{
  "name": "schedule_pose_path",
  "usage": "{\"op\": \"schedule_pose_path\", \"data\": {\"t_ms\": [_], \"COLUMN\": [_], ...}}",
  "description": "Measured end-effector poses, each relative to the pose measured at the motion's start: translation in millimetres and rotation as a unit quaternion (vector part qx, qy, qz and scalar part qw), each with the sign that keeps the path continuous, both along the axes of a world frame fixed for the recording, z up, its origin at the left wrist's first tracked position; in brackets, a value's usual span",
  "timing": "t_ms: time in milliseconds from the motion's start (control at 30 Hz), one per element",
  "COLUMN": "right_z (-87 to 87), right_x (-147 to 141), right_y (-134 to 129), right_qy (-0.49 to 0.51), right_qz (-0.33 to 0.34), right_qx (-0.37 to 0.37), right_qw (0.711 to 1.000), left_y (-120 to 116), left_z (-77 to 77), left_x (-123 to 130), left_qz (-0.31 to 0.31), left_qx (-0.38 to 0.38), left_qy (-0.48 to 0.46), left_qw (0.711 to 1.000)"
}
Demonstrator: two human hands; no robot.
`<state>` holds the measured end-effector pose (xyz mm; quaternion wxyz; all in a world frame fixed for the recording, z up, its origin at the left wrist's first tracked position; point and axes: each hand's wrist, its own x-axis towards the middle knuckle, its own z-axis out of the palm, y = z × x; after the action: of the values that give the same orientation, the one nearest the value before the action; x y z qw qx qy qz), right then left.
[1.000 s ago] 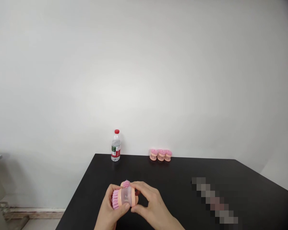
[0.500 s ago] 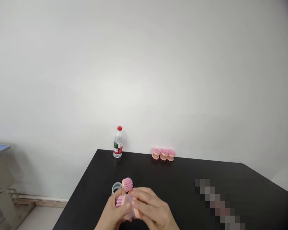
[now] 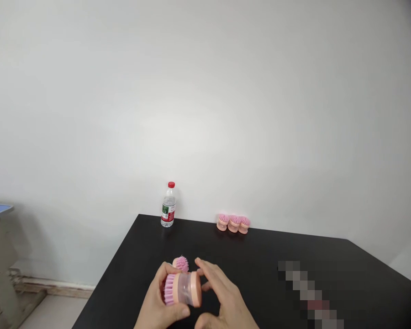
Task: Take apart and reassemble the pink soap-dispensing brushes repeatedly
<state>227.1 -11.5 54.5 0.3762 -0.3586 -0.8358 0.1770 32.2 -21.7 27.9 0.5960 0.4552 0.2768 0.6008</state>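
Note:
A pink-bristled brush with a clear middle and a peach base [image 3: 188, 289] lies sideways in my left hand [image 3: 157, 299], its bristles toward the palm. My right hand [image 3: 224, 297] is just right of the base, with thumb and fingers spread and nothing between them. Behind the held brush, a second pink brush head [image 3: 181, 263] shows in part above my left fingers.
On the black table [image 3: 260, 260], a water bottle with a red cap [image 3: 168, 210] stands at the back left. Three pink brushes [image 3: 233, 223] stand in a row by the wall. A pixelated strip crosses the right side.
My right hand has let go of the brush's base and moved slightly right, its fingers now open. My left hand still holds the brush. The clear ring behind it is now hidden.

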Motion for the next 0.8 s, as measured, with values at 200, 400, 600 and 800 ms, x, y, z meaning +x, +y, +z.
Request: {"op": "schedule_pose_path", "data": {"t_ms": [200, 400, 600, 800], "right_z": [8.6, 0.6, 8.6, 34.8], "right_x": [1, -7, -6, -4], "right_y": [-4, -10, -13, -15], "right_qy": [0.015, 0.054, 0.043, -0.084], "right_qz": [0.040, 0.022, 0.019, 0.053], "right_qx": [-0.008, -0.021, -0.089, -0.011], "right_qw": [0.999, 0.998, 0.995, 0.995], "left_y": [-3, -7, -3, 3], "left_z": [0.8, 8.5, 0.6, -9.8], "left_x": [1, 4, -2, -9], "left_qz": [0.035, 0.062, 0.116, 0.160], "left_qx": [0.010, 0.035, 0.111, 0.218], "left_qy": [0.031, 0.069, 0.189, 0.302], "left_qw": [0.999, 0.995, 0.969, 0.914]}}
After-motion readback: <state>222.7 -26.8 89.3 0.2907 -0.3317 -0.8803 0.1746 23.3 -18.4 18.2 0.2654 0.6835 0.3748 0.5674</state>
